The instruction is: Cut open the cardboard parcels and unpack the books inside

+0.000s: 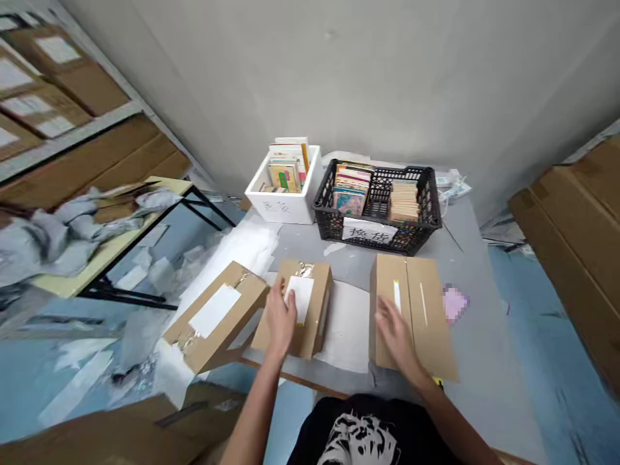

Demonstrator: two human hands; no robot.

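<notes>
Three sealed cardboard boxes lie on the grey table (484, 361). My left hand (281, 320) rests flat on top of the middle box (310, 303), its fingers spread over the white label. My right hand (394, 336) lies open on the left part of the right box (421, 310), fingers stretched out. The left box (213, 316), also with a white label, sits at the table's left edge, apart from both hands.
A white foam box (285, 206) and a black plastic crate (421, 226), both holding books, stand at the back. A yellow-topped side table (111, 248) with grey bags is at left. Cardboard cartons fill shelves at left and stand at right.
</notes>
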